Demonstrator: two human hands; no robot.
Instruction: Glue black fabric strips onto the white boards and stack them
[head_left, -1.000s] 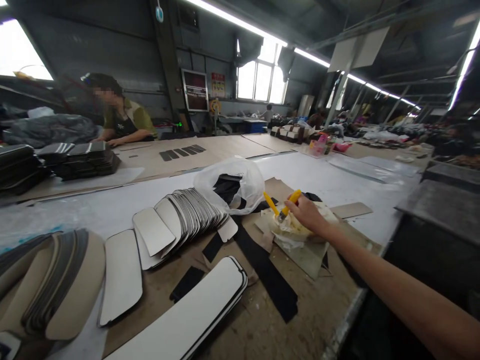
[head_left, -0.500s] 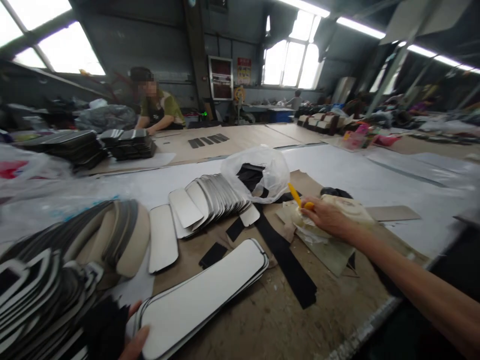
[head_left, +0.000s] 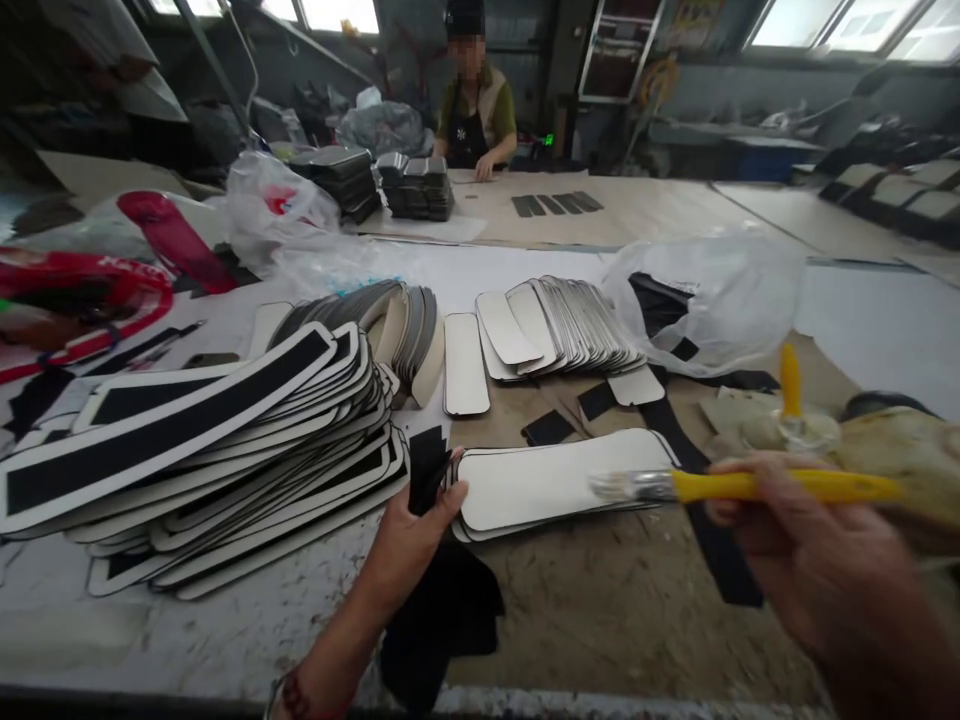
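Observation:
My right hand (head_left: pixel 802 540) is closed round a yellow-handled brush (head_left: pixel 720 486), whose pale bristles are over the right part of a white, rounded panel (head_left: pixel 540 482); whether they touch is unclear. That panel tops a small stack. My left hand (head_left: pixel 420 525) grips black fabric strips (head_left: pixel 429 465) between thumb and fingers, its thumb at the stack's left end. More black fabric (head_left: pixel 442 620) hangs below that hand. Another yellow handle (head_left: pixel 790 385) stands up from a glue-smeared container (head_left: pixel 795 432) at the right.
Black-and-white panels (head_left: pixel 247 450) are piled at left. White pieces (head_left: pixel 570 325) fan out behind the stack, near a clear plastic bag (head_left: pixel 720 300). A black strip (head_left: pixel 720 530) lies at right. Across the table, a person (head_left: pixel 476 110) works beside dark stacks (head_left: pixel 416 185).
The view has turned left. My right hand has come from the container to the panel stack with a brush. My left hand now shows fully, with black strips in it.

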